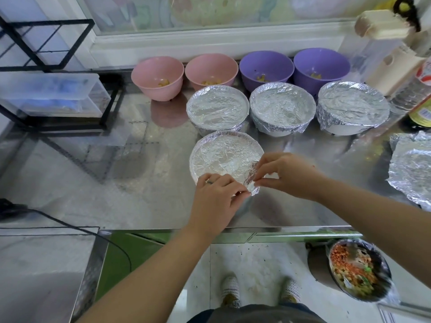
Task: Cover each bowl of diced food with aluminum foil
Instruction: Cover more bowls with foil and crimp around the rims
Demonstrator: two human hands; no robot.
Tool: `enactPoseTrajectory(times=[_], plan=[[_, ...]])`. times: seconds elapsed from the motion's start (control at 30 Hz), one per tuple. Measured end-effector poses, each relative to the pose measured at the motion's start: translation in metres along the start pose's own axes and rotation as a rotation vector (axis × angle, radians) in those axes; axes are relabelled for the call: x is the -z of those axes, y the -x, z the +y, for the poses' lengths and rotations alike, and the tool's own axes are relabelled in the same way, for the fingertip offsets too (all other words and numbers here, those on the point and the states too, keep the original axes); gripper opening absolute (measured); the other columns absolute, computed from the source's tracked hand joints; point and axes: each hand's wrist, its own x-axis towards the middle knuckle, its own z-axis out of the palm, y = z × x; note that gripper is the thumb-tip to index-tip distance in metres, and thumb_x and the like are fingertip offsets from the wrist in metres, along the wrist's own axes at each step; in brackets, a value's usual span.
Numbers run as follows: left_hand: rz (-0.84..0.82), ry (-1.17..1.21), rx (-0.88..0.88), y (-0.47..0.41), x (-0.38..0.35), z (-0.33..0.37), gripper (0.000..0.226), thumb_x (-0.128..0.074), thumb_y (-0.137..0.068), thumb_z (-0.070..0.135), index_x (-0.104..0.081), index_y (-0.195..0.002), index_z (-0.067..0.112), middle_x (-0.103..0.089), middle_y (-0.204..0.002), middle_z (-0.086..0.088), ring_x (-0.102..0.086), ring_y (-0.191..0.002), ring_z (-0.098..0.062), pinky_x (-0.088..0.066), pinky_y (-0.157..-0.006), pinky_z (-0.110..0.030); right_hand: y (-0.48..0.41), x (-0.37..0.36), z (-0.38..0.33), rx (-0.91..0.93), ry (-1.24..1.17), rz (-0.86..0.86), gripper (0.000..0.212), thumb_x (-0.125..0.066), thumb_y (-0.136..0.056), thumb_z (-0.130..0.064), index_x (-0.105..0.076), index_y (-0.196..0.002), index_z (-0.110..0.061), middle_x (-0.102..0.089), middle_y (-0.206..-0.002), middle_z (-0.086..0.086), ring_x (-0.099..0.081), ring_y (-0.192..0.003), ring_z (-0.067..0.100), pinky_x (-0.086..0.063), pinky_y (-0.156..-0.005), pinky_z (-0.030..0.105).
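- Head view, down onto a steel surface [116,187]: round bowl [225,159] near the middle, upright, mouth up, its top skinned in aluminum foil [219,157].
- At the bowl's near-right rim: a loose foil flap [253,191], jutting outward toward the near right.
- At the near rim, left hand [217,199], fingers [238,193] pinched together on the flap from its left side.
- At the right rim, right hand [285,173], fingers [262,179] clamped on the same flap from its right side.
- Both hands touching the foil, neither nearer than the other, the flap caught between them.
- No long axis in a round bowl; the flap's own length lying along the rim's curve, near-left to far-right.
- Judged next: folding the flap down and in against the bowl's wall, below and to the far left of the fingertips. Seemingly the last loose stretch on this bowl.
- Just beyond, in a row from left to right: three foil-covered bowls [282,106], close beside one another.
- Farthest back, along the wall: two pink bowls [157,74] and two purple bowls [265,68], open-topped, diced food in the bottoms, not yet covered.
- At the right edge: a crumpled foil sheet [412,169]; whether over a bowl, impossible to tell.
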Motion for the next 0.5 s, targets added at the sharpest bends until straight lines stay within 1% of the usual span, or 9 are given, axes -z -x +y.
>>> enactPoseTrajectory(times=[0.1,0.2,0.27,0.33,0.37,0.47,0.5], plan=[[-0.024,0.021,-0.048,0.0,0.0,-0.003,0.023,-0.063,-0.093,0.045,-0.075,-0.084,0.028,-0.067,-0.082,0.013,-0.06,-0.073,-0.013,-0.041,-0.093,-0.036,-0.001,0.002,-0.001,0.035,0.042,-0.056,0.007,-0.08,-0.084,-0.033,-0.081,-0.091,-0.031,-0.068,-0.091,-0.016,-0.056,-0.074,-0.006,-0.047,-0.072,0.022],[-0.019,0.03,-0.067,-0.002,0.003,-0.007,0.023,-0.063,-0.093,0.044,-0.075,-0.083,0.028,-0.067,-0.083,0.013,-0.061,-0.071,-0.012,-0.039,-0.095,-0.036,-0.001,0.002,0.0,0.069,0.077,-0.066,0.008,-0.081,-0.083,-0.034,-0.08,-0.091,-0.034,-0.069,-0.091,-0.016,-0.054,-0.076,-0.003,-0.044,-0.07,0.02],[-0.012,0.019,-0.082,-0.003,0.005,-0.009,0.022,-0.064,-0.092,0.044,-0.075,-0.083,0.028,-0.067,-0.082,0.013,-0.06,-0.071,-0.01,-0.039,-0.097,-0.036,-0.002,0.001,0.002,0.123,0.11,-0.086,0.008,-0.08,-0.084,-0.035,-0.079,-0.091,-0.035,-0.068,-0.092,-0.017,-0.059,-0.081,0.001,-0.049,-0.071,0.024],[0.001,0.003,-0.107,-0.003,0.005,-0.008,0.02,-0.065,-0.092,0.043,-0.074,-0.081,0.028,-0.065,-0.081,0.013,-0.059,-0.069,-0.009,-0.041,-0.096,-0.036,-0.004,-0.001,0.004,0.205,0.173,-0.121,0.004,-0.076,-0.087,-0.035,-0.077,-0.09,-0.032,-0.067,-0.091,-0.015,-0.062,-0.085,0.01,-0.054,-0.072,0.035],[0.007,-0.009,-0.115,-0.003,0.003,-0.007,0.02,-0.065,-0.091,0.041,-0.074,-0.08,0.027,-0.065,-0.08,0.012,-0.059,-0.068,-0.01,-0.042,-0.096,-0.036,-0.005,-0.002,0.004,0.244,0.204,-0.127,0.006,-0.072,-0.089,-0.034,-0.076,-0.088,-0.03,-0.067,-0.09,-0.013,-0.063,-0.083,0.013,-0.055,-0.07,0.038],[0.029,-0.052,-0.112,-0.003,-0.001,-0.004,0.017,-0.065,-0.089,0.034,-0.072,-0.076,0.024,-0.064,-0.079,0.01,-0.06,-0.067,-0.013,-0.045,-0.094,-0.038,-0.004,-0.007,0.003,0.341,0.302,-0.087,0.021,-0.057,-0.093,-0.034,-0.073,-0.083,-0.024,-0.064,-0.083,-0.008,-0.061,-0.074,0.017,-0.054,-0.067,0.035],[0.039,-0.065,-0.112,-0.003,-0.002,-0.003,0.015,-0.066,-0.088,0.032,-0.071,-0.076,0.023,-0.064,-0.079,0.009,-0.06,-0.067,-0.013,-0.045,-0.094,-0.037,-0.004,-0.008,0.002,0.36,0.321,-0.066,0.023,-0.055,-0.094,-0.033,-0.072,-0.083,-0.023,-0.063,-0.083,-0.007,-0.06,-0.073,0.017,-0.053,-0.066,0.034]])
